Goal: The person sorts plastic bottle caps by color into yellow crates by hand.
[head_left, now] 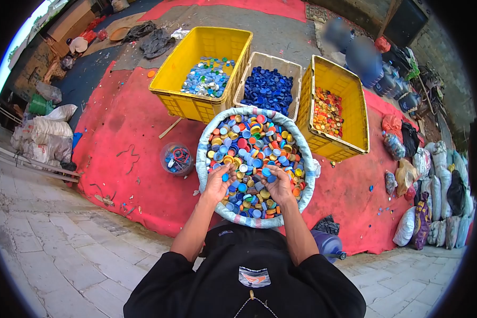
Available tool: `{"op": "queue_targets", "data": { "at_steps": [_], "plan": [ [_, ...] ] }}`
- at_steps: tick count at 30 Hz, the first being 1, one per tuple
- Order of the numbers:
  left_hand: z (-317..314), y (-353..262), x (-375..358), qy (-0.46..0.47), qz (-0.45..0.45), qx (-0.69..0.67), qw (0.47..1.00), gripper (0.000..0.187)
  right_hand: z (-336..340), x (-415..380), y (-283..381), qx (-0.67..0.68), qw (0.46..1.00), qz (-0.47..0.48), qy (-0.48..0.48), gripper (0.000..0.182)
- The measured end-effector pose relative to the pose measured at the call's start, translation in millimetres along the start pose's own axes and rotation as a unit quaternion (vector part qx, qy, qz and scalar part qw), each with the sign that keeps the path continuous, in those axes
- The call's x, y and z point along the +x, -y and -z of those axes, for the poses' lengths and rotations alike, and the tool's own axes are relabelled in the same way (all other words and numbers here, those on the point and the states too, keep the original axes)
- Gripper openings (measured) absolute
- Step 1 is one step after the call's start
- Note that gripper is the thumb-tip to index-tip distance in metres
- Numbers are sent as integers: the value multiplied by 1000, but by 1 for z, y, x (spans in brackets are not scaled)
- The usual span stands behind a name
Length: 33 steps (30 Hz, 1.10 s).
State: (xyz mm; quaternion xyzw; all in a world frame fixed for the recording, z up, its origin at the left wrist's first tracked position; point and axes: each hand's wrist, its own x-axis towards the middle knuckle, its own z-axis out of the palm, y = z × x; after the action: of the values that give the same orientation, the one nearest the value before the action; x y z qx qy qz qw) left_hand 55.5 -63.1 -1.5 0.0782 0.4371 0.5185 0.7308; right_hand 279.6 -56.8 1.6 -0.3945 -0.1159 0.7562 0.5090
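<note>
A round basket with a cloth-wrapped rim (203, 159) stands in front of me, full of mixed bottle caps (257, 153) in blue, yellow, orange, red and white. Over its left part, my left hand (217, 184) is closed, with a blue bottle cap (225, 177) at its fingertips. My right hand (279, 185) is to the right, its fingers pinched on blue bottle caps (266, 172); exactly how many it holds is hard to make out. Both hands are just above the heap, a short gap apart.
Beyond the basket stand a yellow crate (169, 103) with pale and green caps, a white crate (274, 60) with dark blue caps, and another yellow crate (350, 79) with orange caps. A clear tub (167, 170) is at left. Full sacks (440, 180) line the right.
</note>
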Motion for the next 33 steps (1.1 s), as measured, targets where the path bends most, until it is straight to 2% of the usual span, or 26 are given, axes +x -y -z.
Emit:
{"op": "queue_targets", "data": {
  "at_steps": [3,4,6,7,8,11,12,15,16,19,22,25,28,33],
  "plan": [
    [-15,-5,14,13,-6,17,1000,17,16,-19,-2,74,997,-25,15,26],
    [-14,-5,23,14,-13,69,997,17,23,-24,-4,92,995,-29,23,25],
    [-20,-4,34,-39,-71,265,961,22,28,-35,-7,104,994,-27,27,21],
    [-22,-5,40,-49,-97,357,928,25,29,-40,-6,108,993,-27,29,21],
    [-21,-2,48,-55,-170,460,870,30,29,-45,-7,113,993,-28,31,20],
    [-24,-6,59,-53,-257,663,701,35,35,-52,-9,122,992,-30,32,19],
    [-32,-11,60,-39,-231,691,684,40,37,-54,-9,115,992,-31,30,19],
    [-32,-9,76,-29,-236,732,639,46,39,-58,-8,96,994,-32,29,21],
    [-33,-9,75,-19,-254,753,607,47,38,-59,-7,95,995,-32,27,21],
    [-40,-9,78,-22,-215,774,596,41,37,-62,-8,90,995,-29,30,21],
    [-40,-10,81,-6,-223,773,594,35,38,-61,-11,78,996,-27,41,21],
    [-41,-11,81,6,-231,775,588,34,38,-61,-14,76,995,-29,49,19],
    [-47,-12,74,20,-192,780,595,38,39,-58,-17,71,995,-31,55,19],
    [-35,-5,79,13,-184,726,662,44,37,-57,-20,65,995,-38,60,19]
  ]
}}
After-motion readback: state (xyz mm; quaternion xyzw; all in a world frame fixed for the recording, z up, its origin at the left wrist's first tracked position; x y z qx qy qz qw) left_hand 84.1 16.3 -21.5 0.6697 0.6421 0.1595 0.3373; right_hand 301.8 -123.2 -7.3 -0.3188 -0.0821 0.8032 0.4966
